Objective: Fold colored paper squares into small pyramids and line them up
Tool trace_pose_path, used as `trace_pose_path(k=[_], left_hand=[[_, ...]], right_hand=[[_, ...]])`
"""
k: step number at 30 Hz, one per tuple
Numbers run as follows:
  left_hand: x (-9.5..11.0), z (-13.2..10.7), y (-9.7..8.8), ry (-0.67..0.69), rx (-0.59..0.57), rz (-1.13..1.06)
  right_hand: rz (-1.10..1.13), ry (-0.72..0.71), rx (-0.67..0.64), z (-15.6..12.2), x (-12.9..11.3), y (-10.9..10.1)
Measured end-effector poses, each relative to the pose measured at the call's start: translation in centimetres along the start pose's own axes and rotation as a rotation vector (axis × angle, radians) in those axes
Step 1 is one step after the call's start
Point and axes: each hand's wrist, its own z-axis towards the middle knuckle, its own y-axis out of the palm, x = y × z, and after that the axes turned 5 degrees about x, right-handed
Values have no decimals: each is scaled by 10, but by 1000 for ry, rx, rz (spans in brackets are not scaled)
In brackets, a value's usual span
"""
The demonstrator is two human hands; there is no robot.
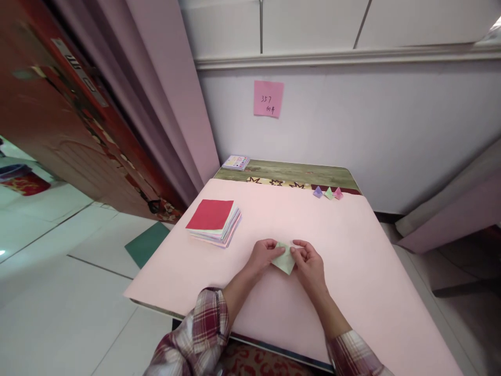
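A small pale green folded paper (285,259) lies between my two hands on the pink sheet (352,271) that covers the table. My left hand (263,254) pinches its left edge with curled fingers. My right hand (309,263) pinches its right edge, fingers closed on it. Both plaid sleeves reach in from the bottom of the view. A stack of coloured paper squares (214,221), red on top, sits to the left of my hands.
Three small folded paper shapes, purple (318,192), green (329,194) and pink (338,194), stand in a row at the far table edge. A paper pack (235,162) lies at the far left corner. A pink note (268,98) sticks to the wall. A red door (58,120) stands left.
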Motion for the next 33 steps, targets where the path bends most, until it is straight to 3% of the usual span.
trace_pose_path(k=[6, 12, 17, 25, 30, 33], left_hand=[[-1, -10, 8, -7, 209, -223], [5, -18, 10, -215, 140, -454], [5, -25, 16, -250, 35, -525], [12, -36, 27, -236, -67, -476], [8, -34, 31, -125, 72, -372], [10, -32, 27, -4, 154, -193]], right_hand=[[62, 110, -178, -3, -6, -4], [144, 84, -239, -7, -7, -6], [165, 80, -185, -8, -7, -8], [114, 70, -53, -9, -5, -6], [187, 61, -62, -12, -7, -9], [249, 146, -73, -13, -11, -12]])
